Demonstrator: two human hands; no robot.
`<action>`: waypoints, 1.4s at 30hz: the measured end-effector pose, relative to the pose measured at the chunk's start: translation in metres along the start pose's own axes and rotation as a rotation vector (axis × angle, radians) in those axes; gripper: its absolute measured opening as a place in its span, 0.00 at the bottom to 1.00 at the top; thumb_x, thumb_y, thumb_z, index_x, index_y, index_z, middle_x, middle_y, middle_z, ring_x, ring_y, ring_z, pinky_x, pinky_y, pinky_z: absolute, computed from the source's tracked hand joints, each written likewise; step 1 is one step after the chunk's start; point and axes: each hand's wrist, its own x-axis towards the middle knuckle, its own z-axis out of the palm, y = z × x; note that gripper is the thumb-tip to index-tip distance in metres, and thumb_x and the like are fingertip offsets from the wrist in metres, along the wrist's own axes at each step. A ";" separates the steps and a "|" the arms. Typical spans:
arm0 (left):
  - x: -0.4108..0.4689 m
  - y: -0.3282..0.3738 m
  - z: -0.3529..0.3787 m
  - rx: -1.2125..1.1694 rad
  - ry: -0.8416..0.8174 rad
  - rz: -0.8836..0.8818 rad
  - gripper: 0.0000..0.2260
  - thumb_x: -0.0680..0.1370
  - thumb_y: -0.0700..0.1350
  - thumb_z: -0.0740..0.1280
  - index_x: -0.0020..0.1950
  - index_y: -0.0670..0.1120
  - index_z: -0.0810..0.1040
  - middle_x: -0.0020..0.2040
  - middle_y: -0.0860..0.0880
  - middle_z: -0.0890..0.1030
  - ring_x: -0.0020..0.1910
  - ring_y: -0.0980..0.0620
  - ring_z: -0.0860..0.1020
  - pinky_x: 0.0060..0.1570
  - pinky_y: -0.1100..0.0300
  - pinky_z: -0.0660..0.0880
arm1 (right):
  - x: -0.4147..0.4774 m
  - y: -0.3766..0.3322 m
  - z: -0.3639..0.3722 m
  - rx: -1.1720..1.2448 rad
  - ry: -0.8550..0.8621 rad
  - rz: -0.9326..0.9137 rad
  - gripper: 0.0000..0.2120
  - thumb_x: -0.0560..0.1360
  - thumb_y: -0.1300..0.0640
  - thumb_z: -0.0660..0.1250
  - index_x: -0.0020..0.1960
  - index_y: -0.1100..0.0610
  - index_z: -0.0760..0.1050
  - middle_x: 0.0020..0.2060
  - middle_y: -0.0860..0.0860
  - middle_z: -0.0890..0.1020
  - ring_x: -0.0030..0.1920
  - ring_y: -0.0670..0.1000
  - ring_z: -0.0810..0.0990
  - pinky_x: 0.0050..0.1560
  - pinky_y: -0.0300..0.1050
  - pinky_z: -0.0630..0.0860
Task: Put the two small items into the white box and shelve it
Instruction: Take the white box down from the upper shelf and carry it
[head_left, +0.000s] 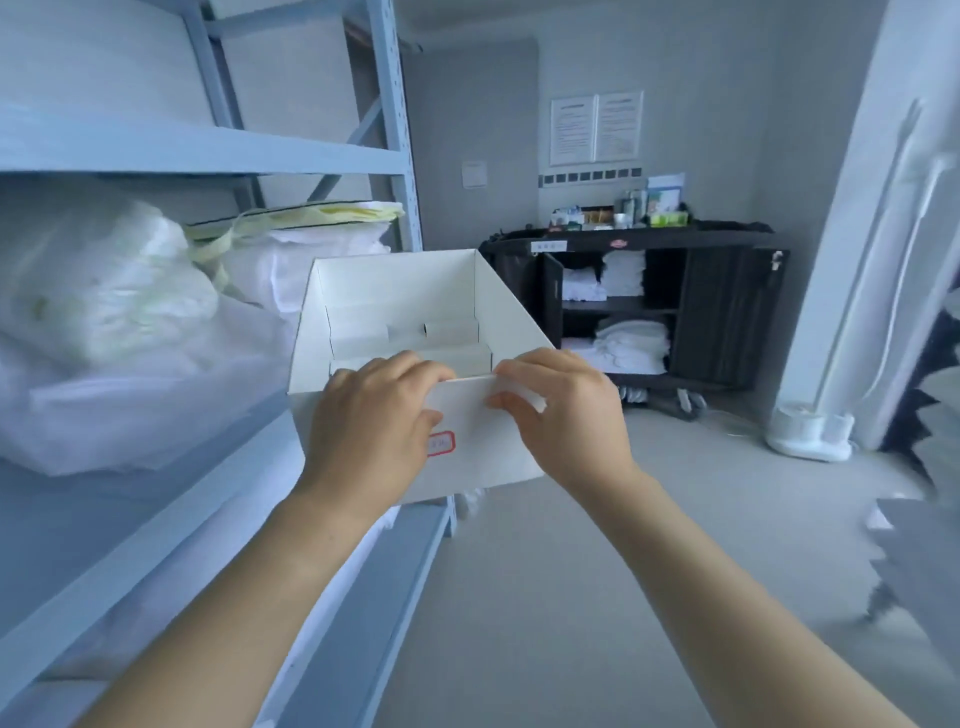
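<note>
An open white box (405, 291) with a red-framed label on its near face is held in front of the blue shelf unit (218, 156), at the level of its middle shelf. My left hand (374, 415) grips the box's near wall on the left. My right hand (566, 410) grips the same wall on the right, fingers over the rim. Inside the box I see only white cardboard folds. The two small items cannot be made out.
White bagged linen (104, 322) and folded bedding (311, 249) fill the middle shelf to the left. A black housekeeping cart (717, 312) with towels stands at the back wall. A white stand (810, 431) is on the floor at right.
</note>
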 end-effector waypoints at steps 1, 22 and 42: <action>-0.001 0.000 0.009 -0.043 -0.020 0.009 0.13 0.66 0.36 0.74 0.48 0.45 0.80 0.42 0.46 0.81 0.41 0.42 0.79 0.39 0.50 0.72 | -0.007 0.005 0.001 -0.038 -0.001 0.020 0.08 0.65 0.64 0.74 0.42 0.56 0.81 0.38 0.49 0.82 0.39 0.55 0.78 0.34 0.42 0.73; 0.055 0.200 0.132 -0.634 -0.060 0.457 0.11 0.65 0.33 0.72 0.41 0.47 0.78 0.37 0.50 0.78 0.38 0.44 0.77 0.36 0.53 0.68 | -0.100 0.111 -0.169 -0.645 0.220 0.408 0.08 0.64 0.62 0.76 0.40 0.51 0.81 0.36 0.45 0.82 0.40 0.51 0.78 0.33 0.44 0.76; 0.106 0.555 0.128 -0.903 0.042 0.748 0.11 0.65 0.33 0.71 0.41 0.47 0.78 0.37 0.51 0.78 0.36 0.46 0.75 0.35 0.55 0.65 | -0.171 0.206 -0.480 -0.973 0.425 0.474 0.08 0.63 0.62 0.76 0.39 0.52 0.81 0.36 0.45 0.83 0.40 0.52 0.78 0.33 0.45 0.77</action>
